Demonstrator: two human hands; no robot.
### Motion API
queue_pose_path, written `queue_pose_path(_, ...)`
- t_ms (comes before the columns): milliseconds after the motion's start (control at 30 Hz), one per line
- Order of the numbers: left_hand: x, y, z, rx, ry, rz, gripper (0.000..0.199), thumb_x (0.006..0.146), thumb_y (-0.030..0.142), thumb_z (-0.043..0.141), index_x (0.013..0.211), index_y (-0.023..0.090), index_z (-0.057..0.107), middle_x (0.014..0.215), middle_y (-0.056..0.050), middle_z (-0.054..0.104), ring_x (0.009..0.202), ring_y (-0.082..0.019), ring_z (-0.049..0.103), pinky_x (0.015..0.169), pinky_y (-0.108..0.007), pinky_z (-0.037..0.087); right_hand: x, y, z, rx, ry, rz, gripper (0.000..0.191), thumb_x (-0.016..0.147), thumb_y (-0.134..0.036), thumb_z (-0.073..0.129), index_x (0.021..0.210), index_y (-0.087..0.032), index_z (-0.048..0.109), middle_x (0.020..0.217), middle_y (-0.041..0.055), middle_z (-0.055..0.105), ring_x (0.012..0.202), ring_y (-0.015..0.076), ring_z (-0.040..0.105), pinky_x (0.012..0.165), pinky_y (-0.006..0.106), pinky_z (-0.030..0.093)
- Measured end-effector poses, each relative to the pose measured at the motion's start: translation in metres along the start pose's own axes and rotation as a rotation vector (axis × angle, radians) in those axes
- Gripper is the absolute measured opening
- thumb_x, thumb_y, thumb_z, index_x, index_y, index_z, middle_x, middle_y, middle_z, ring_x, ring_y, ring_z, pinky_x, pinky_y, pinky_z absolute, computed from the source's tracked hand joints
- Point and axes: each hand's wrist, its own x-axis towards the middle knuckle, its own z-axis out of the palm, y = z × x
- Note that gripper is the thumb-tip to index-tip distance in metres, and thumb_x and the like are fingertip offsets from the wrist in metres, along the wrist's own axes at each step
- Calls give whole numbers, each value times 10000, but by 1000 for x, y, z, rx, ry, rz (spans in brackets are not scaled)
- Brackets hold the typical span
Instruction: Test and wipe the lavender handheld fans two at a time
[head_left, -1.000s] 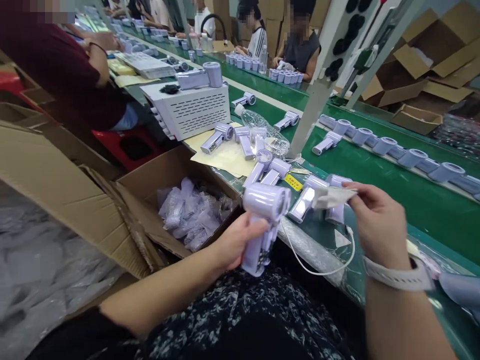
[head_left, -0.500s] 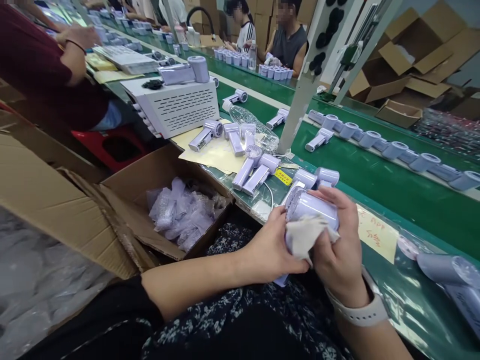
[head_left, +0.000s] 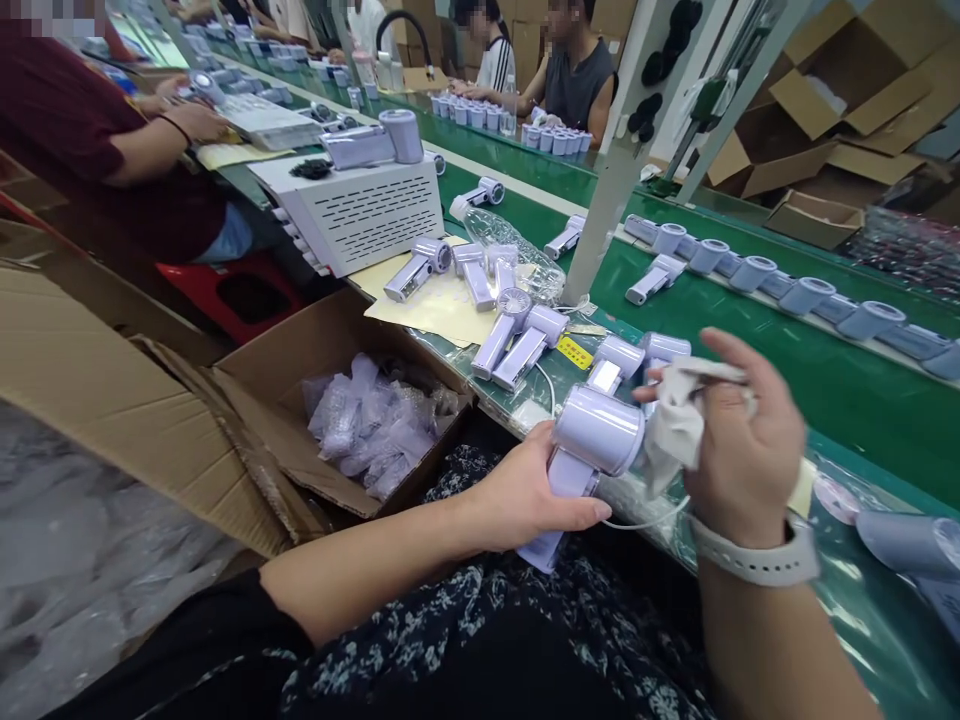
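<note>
lilac fan [head_left: 598,430] held just off table [head_left: 847,600] near edge, L hand [head_left: 521,490] gripping its handle, R hand [head_left: 742,440] pinching white cloth [head_left: 675,415] beside fan head, other fans [head_left: 521,345] along edge, open box [head_left: 292,350] w/ wrapped pcs to L

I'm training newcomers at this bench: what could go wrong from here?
The left hand alone holds the glossy lilac plastic device with a round head, so it might slip. The thin white cable looping beside it could snag. The crumpled white cloth held in the right hand might brush the lilac devices lying close behind it.
</note>
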Motion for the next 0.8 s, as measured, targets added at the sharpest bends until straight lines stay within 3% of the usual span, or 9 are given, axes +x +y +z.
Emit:
queue_pose_path(100, 0, 2, -7, -16, 42, -19, 843, 589, 419, 922, 1261, 119, 511, 1221, -158, 629, 1123, -320, 611, 1010, -477, 483, 24, 9, 1, 129, 259, -18, 393, 955, -328, 603, 1300, -152, 674, 863, 114, 745, 786, 301, 772, 701, 449, 621)
queue_pose_path(167, 2, 3, -10, -18, 44, -6, 857, 586, 425, 925, 1267, 121, 504, 1242, -168, 624, 1126, -324, 609, 1014, -482, 478, 36, 19, 6, 79, 304, -22, 391, 969, -330, 517, 1293, -153, 646, 842, 100, 711, 823, 299, 763, 722, 455, 621)
queue_pose_path(267, 3, 4, -12, 5, 55, 42, 836, 595, 426, 926, 1272, 137, 529, 1288, -174, 613, 1172, -337, 595, 1043, -489, 461, 44, 38, 8, -213, 163, 38, 455, 972, -375, 409, 1341, -158, 563, 1041, 148, 706, 997, 325, 732, 878, 537, 583)
queue_pose_path(367, 1, 2, -15, -37, 93, 27, 824, 607, 451, 930, 1265, 138, 545, 1261, -169, 636, 1160, -336, 600, 1029, -485, 465, 41, 53, -7, -409, -72, 64, 602, 766, -461, 692, 1273, -147, 614, 1328, 220, 638, 1294, 437, 570, 1101, 640, 408)
queue_pose_path(433, 1, 0, -18, -108, 114, 19, 802, 611, 461, 940, 1244, 147, 563, 1206, -145, 663, 1115, -315, 620, 996, -454, 479, 34, 61, -25, -506, -134, 74, 673, 705, -493, 749, 1277, -164, 616, 1444, 229, 561, 1396, 456, 456, 1128, 620, 371)
queue_pose_path(500, 3, -2, -19, -248, 122, 44, 749, 618, 501, 939, 1196, 164, 603, 1130, -111, 698, 1056, -285, 646, 948, -407, 498, 25, 69, -41, -662, -164, 150, 536, 816, -525, 641, 1225, -180, 612, 1364, 229, 590, 1278, 418, 545, 1012, 565, 459)
queue_pose_path(567, 8, -5, -19, -426, 111, 62, 707, 624, 590, 917, 1128, 173, 647, 1036, -89, 731, 961, -258, 677, 861, -364, 526, 15, 78, -50, -782, -213, 252, 324, 858, -476, 592, 1015, -194, 613, 1071, 199, 661, 1006, 374, 637, 848, 513, 502)
queue_pose_path(667, 19, -8, -15, -575, 97, 100, 681, 613, 720, 871, 995, 185, 691, 890, -66, 753, 825, -233, 707, 727, -323, 550, 2, 90, -50, -796, -279, 299, 178, 800, -328, 634, 774, -242, 481, 835, 133, 613, 903, 349, 621, 818, 485, 484)
queue_pose_path(800, 33, -11, -13, -577, 80, 272, 699, 564, 846, 795, 780, 189, 693, 829, -86, 756, 959, -325, 737, 786, -388, 604, -17, 81, -51, -683, -292, 336, 116, 884, -317, 535, 827, -240, 468, 769, 95, 614, 791, 293, 626, 749, 444, 493)
